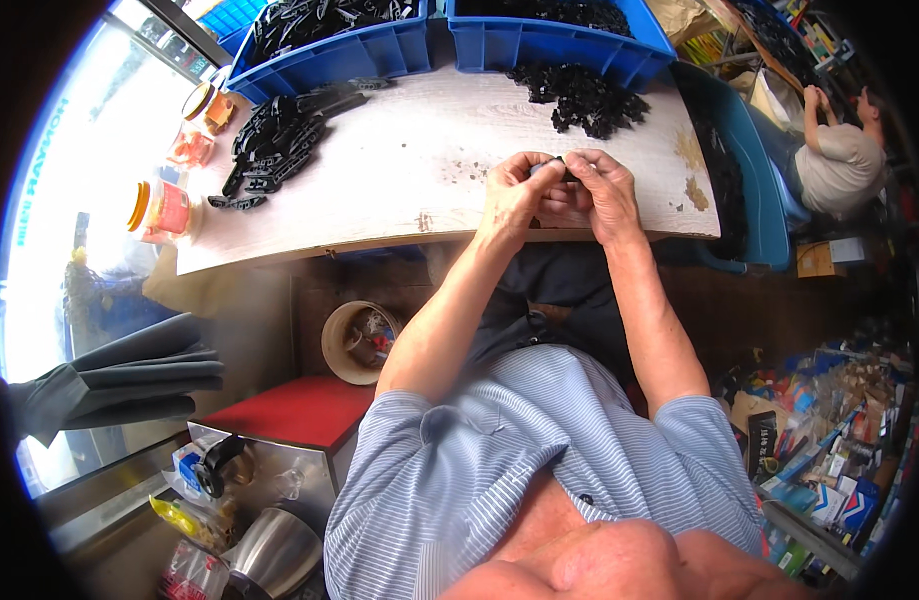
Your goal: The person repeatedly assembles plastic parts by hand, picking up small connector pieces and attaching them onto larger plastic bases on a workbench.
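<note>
Over the table's front edge, my left hand (512,192) and my right hand (611,194) meet, fingers closed in pinches. Between their fingertips is a small black plastic piece (560,164), largely covered, so its exact kind is hidden. Just beyond my hands lies a heap of small black plastic parts (579,98). Farther left on the table (409,150) is a pile of long, narrow black plastic parts (277,142).
Two blue bins, left (344,60) and right (549,46), hold black parts along the back. Lidded jars (162,207) line the left side. A teal tub (769,200) adjoins the right edge. Below are a waste bucket (336,345) and a red-topped cabinet (299,408). Another person (839,160) sits far right.
</note>
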`<state>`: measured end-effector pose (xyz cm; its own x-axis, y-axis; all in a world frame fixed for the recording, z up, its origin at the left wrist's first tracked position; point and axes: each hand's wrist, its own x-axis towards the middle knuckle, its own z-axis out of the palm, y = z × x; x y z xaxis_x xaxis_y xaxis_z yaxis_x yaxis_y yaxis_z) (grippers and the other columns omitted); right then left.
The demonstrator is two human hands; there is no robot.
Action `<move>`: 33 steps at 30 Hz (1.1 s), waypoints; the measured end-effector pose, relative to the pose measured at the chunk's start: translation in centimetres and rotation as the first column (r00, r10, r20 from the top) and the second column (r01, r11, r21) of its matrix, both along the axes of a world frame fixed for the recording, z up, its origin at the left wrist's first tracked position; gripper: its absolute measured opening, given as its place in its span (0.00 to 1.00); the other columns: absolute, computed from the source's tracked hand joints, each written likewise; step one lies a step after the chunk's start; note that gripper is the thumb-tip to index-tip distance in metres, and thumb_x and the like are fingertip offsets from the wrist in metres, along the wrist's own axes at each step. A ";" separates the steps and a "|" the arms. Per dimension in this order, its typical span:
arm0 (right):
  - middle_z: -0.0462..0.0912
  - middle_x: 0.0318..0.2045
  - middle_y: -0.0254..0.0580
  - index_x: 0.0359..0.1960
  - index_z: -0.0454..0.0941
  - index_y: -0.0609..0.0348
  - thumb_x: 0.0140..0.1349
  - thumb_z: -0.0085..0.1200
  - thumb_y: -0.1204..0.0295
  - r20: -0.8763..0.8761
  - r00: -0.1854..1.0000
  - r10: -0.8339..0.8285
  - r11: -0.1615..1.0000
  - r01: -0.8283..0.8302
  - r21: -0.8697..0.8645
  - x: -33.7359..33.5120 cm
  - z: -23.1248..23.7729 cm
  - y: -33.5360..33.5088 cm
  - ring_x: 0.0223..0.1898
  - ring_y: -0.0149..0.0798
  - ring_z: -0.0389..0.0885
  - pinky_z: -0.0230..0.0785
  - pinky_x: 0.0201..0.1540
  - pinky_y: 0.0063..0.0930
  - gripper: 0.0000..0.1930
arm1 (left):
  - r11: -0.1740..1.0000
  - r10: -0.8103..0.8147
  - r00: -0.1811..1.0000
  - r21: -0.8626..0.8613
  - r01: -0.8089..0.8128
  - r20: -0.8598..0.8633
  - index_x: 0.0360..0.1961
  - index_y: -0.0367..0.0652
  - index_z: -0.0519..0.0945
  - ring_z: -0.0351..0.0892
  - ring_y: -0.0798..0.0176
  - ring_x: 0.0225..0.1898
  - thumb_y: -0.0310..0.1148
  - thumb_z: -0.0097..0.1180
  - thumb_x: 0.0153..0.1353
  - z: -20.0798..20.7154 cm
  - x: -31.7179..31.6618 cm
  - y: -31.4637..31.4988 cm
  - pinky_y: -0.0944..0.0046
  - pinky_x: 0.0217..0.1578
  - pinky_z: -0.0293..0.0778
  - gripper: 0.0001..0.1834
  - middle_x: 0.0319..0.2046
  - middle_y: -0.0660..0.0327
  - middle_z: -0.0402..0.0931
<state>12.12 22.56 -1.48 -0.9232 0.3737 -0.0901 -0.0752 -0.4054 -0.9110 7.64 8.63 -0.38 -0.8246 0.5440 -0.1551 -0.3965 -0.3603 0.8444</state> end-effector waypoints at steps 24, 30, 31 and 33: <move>0.67 0.12 0.28 0.22 0.74 0.57 0.61 0.58 0.63 -0.035 0.999 -0.029 0.985 0.035 0.172 0.3 0.0 0.7 0.11 0.24 0.65 0.64 0.14 0.22 0.14 | 0.965 0.064 0.811 -0.171 -0.198 -0.581 0.46 0.42 0.80 0.80 0.66 0.27 0.29 0.55 0.62 -1.4 -3.5 1.4 0.67 0.30 0.77 0.11 0.28 0.59 0.80; 0.58 0.06 0.31 0.27 0.74 0.61 0.64 0.50 0.63 0.159 0.953 -0.258 0.966 0.249 0.074 0.2 2.7 4.9 0.10 0.34 0.70 0.80 0.24 0.47 0.13 | 0.602 -0.445 0.169 -0.433 -0.671 -0.880 0.37 0.51 0.83 0.74 0.52 0.44 0.29 0.55 0.55 -1.1 -8.3 3.8 0.52 0.43 0.72 0.10 0.37 0.58 0.78; 0.58 0.05 0.31 0.20 0.70 0.56 0.62 0.52 0.61 0.151 0.934 -0.323 0.947 0.320 0.042 0.0 3.1 6.8 0.10 0.35 0.70 0.80 0.25 0.50 0.16 | 0.608 -0.442 0.161 -0.427 -0.669 -0.882 0.37 0.51 0.83 0.74 0.52 0.44 0.29 0.55 0.55 -1.1 -8.7 4.0 0.52 0.43 0.72 0.10 0.37 0.58 0.78; 0.59 0.06 0.33 0.13 0.64 0.52 0.59 0.56 0.59 0.111 0.853 -0.510 0.859 0.513 0.001 -0.7 5.2 10.0 0.11 0.37 0.71 0.80 0.27 0.52 0.22 | 0.593 -0.508 0.078 -0.414 -0.690 -0.858 0.35 0.51 0.84 0.76 0.50 0.42 0.32 0.59 0.54 -1.8 -9.3 3.4 0.54 0.44 0.72 0.08 0.35 0.58 0.79</move>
